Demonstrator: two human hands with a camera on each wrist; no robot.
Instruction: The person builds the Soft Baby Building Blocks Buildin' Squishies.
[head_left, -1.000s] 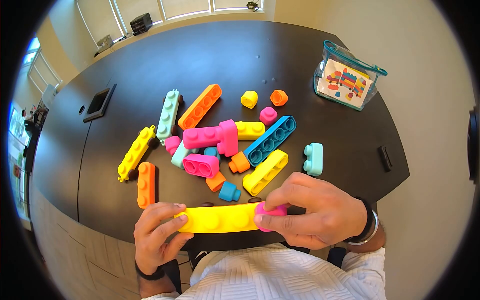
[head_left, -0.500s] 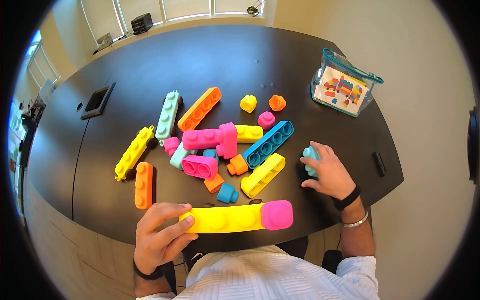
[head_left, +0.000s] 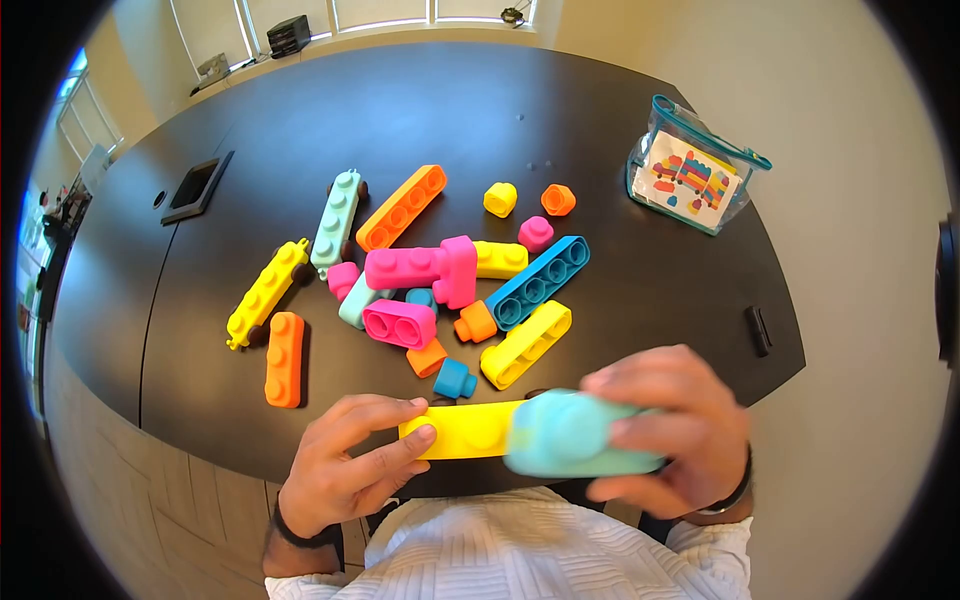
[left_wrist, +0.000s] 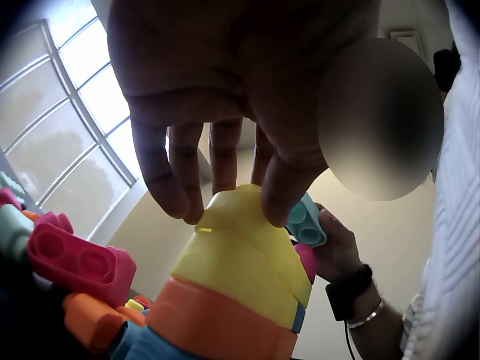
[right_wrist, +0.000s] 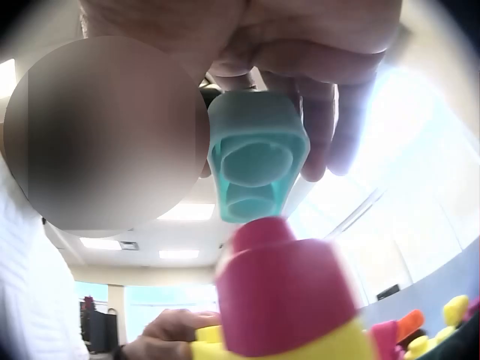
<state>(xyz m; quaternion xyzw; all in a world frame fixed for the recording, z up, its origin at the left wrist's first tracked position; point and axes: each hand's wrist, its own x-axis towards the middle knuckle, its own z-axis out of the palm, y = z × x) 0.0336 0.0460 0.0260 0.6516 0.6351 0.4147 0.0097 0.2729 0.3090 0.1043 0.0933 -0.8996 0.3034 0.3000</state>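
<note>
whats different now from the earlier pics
The right hand let go of the pink block, took hold of the turquoise block and brought it from the table's right side leftward and toward the person, over the pink block. The left hand still grips the far end of the yellow block; the bag stayed put.

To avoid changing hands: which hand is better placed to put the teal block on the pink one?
Probably the right hand: it holds the teal block over the pink block. The left hand grips the yellow block at the opposite end.
</note>
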